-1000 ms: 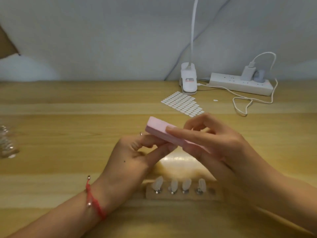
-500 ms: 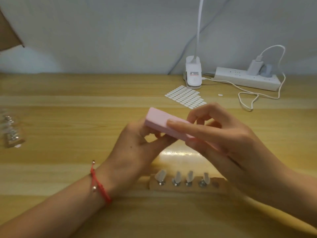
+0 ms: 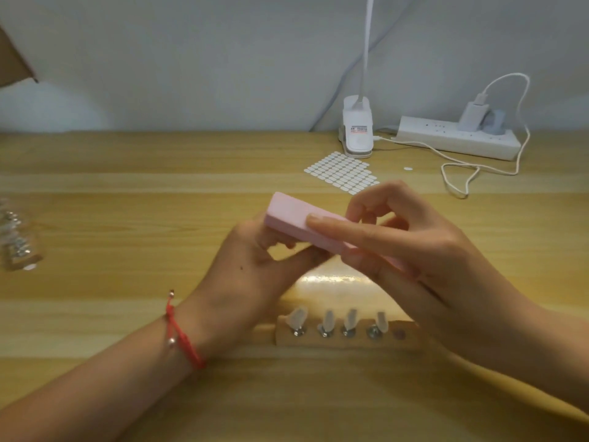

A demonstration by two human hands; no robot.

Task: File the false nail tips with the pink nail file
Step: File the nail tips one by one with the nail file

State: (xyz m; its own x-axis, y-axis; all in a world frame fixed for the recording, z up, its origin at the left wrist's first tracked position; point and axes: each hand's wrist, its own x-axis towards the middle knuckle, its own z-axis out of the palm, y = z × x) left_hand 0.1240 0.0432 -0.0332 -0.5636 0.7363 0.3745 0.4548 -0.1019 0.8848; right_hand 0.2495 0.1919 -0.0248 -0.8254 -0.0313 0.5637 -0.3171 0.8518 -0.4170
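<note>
A pink nail file point(image 3: 296, 223), a long foam block, is held above the middle of a wooden table point(image 3: 127, 173), its far end pointing toward 10 o'clock. The right hand point(image 3: 408, 247) grips the block's near half. The forefinger lies straight along the side facing the camera, the thumb sits beneath, and the other fingers curl over the top edge. The left hand point(image 3: 251, 272) reaches in from 7 o'clock and sits under the file's far end, fingers curled and drawn together against its underside. Whether they pinch anything there cannot be told, as the block and the fingers hide the spot. A red cord bracelet point(image 3: 183, 339) with small silver beads circles the left wrist.

At 6 o'clock from the file, a wooden holder point(image 3: 338, 341) lies on the table and carries four false nail tips point(image 3: 328, 320) standing in a row on metal pegs.

At 12 o'clock, a sheet of small white oval stickers point(image 3: 338, 173) lies flat. Just beyond it, the white clamp base of a desk lamp point(image 3: 357, 132) stands at the table's far edge. At 2 o'clock, a white power strip point(image 3: 452, 140) holds a charger point(image 3: 473, 116), and a white cable point(image 3: 459, 183) loops across the wood. At 9 o'clock, by the frame's left edge, sits a clear object point(image 3: 16, 247) too blurred to name.
</note>
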